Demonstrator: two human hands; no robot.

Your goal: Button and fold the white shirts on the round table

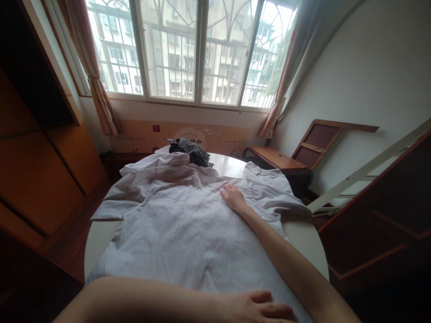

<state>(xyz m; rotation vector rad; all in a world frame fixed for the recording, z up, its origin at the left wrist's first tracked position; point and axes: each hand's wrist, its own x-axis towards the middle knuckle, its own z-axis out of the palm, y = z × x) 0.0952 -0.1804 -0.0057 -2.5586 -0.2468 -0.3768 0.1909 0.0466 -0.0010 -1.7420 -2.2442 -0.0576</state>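
Observation:
A white shirt [182, 229] lies spread over a round white table [318, 244], its sleeves reaching out to both sides and its cloth lightly wrinkled. My right hand [233, 197] rests flat on the upper part of the shirt, near the collar end, with its fingers stretched out. Close to me, my left hand [257, 307] is at the lower part of the shirt, its fingers apart; the bottom edge of the picture cuts off part of it. Neither hand holds anything that I can see.
A bunched black-and-white striped cloth [190, 151] lies at the table's far edge. Beyond stand a wooden bench [276, 158] and a folded-looking wooden frame [318, 141] against the wall. Orange cabinets [40, 184] are on the left, a barred window [171, 54] with curtains ahead.

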